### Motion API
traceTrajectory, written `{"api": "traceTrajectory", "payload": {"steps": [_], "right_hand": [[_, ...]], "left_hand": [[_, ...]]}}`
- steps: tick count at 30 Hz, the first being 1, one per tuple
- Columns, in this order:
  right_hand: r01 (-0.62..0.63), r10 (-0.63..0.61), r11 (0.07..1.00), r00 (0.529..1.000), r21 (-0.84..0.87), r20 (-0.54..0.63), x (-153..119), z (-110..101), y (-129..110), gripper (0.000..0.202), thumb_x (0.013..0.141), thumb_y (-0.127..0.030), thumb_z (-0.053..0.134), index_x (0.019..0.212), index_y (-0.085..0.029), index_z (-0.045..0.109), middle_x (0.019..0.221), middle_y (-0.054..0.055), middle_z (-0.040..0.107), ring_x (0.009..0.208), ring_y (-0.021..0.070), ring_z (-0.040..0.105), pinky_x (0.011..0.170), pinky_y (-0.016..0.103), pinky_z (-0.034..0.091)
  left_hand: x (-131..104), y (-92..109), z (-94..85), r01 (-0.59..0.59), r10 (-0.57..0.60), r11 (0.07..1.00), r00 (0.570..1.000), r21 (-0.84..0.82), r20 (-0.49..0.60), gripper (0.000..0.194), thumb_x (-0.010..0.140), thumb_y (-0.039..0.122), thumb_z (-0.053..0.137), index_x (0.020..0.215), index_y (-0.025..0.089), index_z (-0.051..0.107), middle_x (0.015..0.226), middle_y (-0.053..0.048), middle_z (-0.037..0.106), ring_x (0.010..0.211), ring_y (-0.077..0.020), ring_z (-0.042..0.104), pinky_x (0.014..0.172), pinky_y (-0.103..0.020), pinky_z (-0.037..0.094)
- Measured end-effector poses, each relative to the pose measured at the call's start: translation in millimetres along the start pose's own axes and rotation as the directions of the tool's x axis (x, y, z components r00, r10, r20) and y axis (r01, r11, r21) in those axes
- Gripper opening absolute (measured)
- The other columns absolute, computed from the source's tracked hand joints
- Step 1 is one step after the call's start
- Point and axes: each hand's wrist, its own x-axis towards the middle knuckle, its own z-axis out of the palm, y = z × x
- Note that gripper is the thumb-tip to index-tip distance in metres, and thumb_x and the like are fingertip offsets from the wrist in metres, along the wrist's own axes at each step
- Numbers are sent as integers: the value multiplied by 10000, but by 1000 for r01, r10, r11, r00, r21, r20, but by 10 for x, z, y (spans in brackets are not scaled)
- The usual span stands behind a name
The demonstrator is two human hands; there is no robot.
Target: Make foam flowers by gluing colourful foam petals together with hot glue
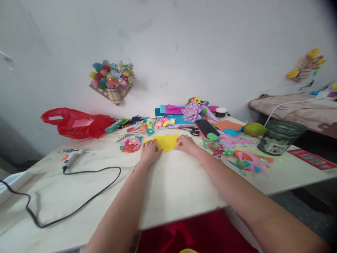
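A yellow craft sheet (167,142) lies on the table between my two hands. My left hand (150,152) is at its left end, fingers bent and pressed onto it. At the right end, my right hand (186,144) pinches the near edge between thumb and fingers. Left of the sheet sits a pile of pink and orange flower cut-outs (131,143). Black-handled scissors (195,131) rest just behind my right hand, beside a dark phone-like slab (207,128). Small colourful scraps (217,146) are scattered to the right.
On the left are a glue gun (71,157) with a black cord (105,189) looping over the table, and a red plastic bag (76,123). A green-tinted jar (281,137) stands at the right. Coloured sheets and a purple flower (192,111) lie at the back by the wall.
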Motion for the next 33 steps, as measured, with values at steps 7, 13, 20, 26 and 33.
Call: {"api": "traceTrajectory", "payload": {"steps": [7, 13, 20, 26, 33], "right_hand": [[-50, 50, 999, 999, -12, 20, -12, -48, 18, 207, 652, -403, 664, 603, -204, 636, 1060, 5, 615, 990, 209, 496, 845, 319, 365], [-72, 75, 995, 996, -67, 51, -4, -51, 88, 250, 652, -459, 640, 640, -210, 646, 1133, 2, 569, 1052, 205, 457, 890, 308, 333], [-163, 175, 974, 983, -158, 62, -1, -55, 106, 325, 631, -532, 615, 712, -219, 643, 1130, 49, 541, 1092, 246, 422, 921, 336, 304], [-225, 239, 961, 968, -160, 75, -24, -104, 76, 356, 647, -501, 610, 863, -219, 609, 1171, 59, 503, 1138, 244, 390, 949, 357, 277], [-259, 275, 953, 957, -155, 95, -40, -102, 112, 352, 689, -485, 569, 925, -226, 598, 1189, 55, 505, 1201, 258, 333, 966, 385, 252]], "left_hand": [[18, -20, 41, 45, -45, 999, 999, -19, 4, 208, 709, 411, 549, 688, 205, 569, 1295, -38, 475, 1229, -254, 352, 1028, -434, 237], [12, -8, 24, -80, 80, 997, 997, -11, 5, 250, 745, 273, 520, 982, 259, 600, 1319, -1, 446, 1266, -242, 292, 1039, -470, 211], [39, 17, 19, -388, 381, 920, 918, 51, 112, 458, 777, 95, 400, 1103, 360, 582, 1376, 41, 361, 1314, -244, 181, 1045, -460, 218], [49, 52, 0, -453, 430, 888, 878, 74, 208, 477, 795, 102, 392, 1133, 401, 546, 1394, 43, 333, 1313, -247, 179, 1031, -474, 236], [36, 75, -27, -437, 406, 895, 881, 90, 241, 507, 793, 88, 376, 1146, 418, 528, 1392, 45, 336, 1317, -241, 171, 1041, -481, 199]]}}
